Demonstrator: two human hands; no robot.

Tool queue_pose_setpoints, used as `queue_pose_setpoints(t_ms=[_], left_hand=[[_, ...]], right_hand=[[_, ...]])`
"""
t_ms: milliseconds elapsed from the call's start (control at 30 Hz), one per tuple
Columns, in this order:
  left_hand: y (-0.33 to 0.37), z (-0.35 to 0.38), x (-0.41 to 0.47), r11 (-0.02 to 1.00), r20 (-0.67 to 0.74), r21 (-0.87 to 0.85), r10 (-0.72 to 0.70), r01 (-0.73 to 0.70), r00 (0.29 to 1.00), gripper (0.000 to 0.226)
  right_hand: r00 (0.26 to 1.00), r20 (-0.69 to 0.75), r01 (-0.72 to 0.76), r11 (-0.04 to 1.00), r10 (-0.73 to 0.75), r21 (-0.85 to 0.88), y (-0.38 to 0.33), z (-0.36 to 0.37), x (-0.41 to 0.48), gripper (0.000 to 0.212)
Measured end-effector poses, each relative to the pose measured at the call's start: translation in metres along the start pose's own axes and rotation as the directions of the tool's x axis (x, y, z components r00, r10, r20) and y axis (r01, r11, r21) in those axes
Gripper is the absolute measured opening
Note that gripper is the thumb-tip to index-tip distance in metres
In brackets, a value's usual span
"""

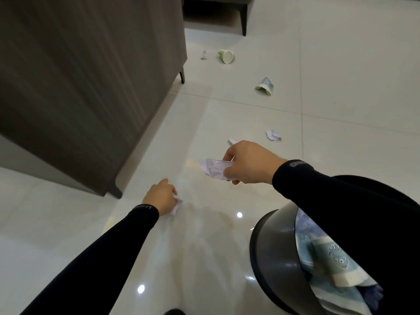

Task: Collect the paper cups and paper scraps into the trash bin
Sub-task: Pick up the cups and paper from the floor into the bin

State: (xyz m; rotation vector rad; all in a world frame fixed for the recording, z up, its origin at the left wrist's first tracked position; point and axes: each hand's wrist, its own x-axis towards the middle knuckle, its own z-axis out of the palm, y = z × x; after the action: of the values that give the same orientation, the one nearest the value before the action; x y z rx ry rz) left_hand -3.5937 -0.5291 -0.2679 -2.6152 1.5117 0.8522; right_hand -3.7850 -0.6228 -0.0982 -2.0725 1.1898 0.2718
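Far left of the bin, a cabinet [79, 87] with dark, matt, straight-grained sides stands on thin black feet. Your left hand [162, 197] is low to the floor [341, 110], well left of the bin. Its grip is closed round a small scrap [177, 204], white and crumpled, poking out under the fingers. The floor is glossy pale tile with thin joints and bright spots of reflected light.

Far beyond the bin, near the cabinet's foot, lies a tiny sliver [203, 55], too small to read. Your right hand [247, 163] hangs beyond and left of the bin, its grip pinching a wad [213, 168] of creased white paper with jagged edges. A strip [232, 141] shows just past its knuckles, partly hidden by them.

Far beyond the bin a pale green cup [226, 56] lies on its side. Nearer, a crushed cup [265, 86] is flattened and printed blue-green. Closer still, a ball [273, 135] of crumpled white paper sits apart from the rest.

The bin [268, 246] is round, with a smooth dark rim, and printed cups [334, 264] lie inside. Your black right sleeve [341, 201] crosses its mouth and covers much of it.
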Motion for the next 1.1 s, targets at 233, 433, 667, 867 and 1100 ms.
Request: queue_pose_setpoints(t_ms=[233, 433, 667, 867, 1100], left_hand=[[0.023, -0.022, -0.001, 0.978, -0.044, -0.112, 0.171, -0.175, 0.984, 0.012], [0.119, -0.139, -0.065, 0.760, -0.061, -0.481, 0.468, -0.437, 0.881, 0.008], [0.230, -0.152, -0.140, 0.733, 0.134, -0.347, 0.656, -0.585, 0.743, 0.006], [0.286, -0.104, -0.153, 0.702, 0.274, -0.228, 0.711, -0.675, 0.647, 0.017], [0.299, -0.108, -0.131, 0.718, 0.094, -0.151, 0.694, -0.679, 0.714, 0.012]], right_hand=[[0.999, -0.042, -0.023, 0.997, 0.026, 0.074, 0.008, -0.021, 0.003, 0.023], [0.982, -0.153, -0.068, 0.967, 0.108, 0.245, 0.034, -0.060, -0.043, 0.015], [0.980, -0.087, -0.164, 0.973, 0.180, 0.160, 0.093, -0.092, -0.137, 0.020], [0.974, 0.022, -0.227, 0.969, 0.226, 0.095, 0.148, -0.083, -0.184, 0.016], [0.895, -0.292, -0.339, 0.940, 0.338, 0.049, 0.189, -0.079, -0.198, 0.037]])
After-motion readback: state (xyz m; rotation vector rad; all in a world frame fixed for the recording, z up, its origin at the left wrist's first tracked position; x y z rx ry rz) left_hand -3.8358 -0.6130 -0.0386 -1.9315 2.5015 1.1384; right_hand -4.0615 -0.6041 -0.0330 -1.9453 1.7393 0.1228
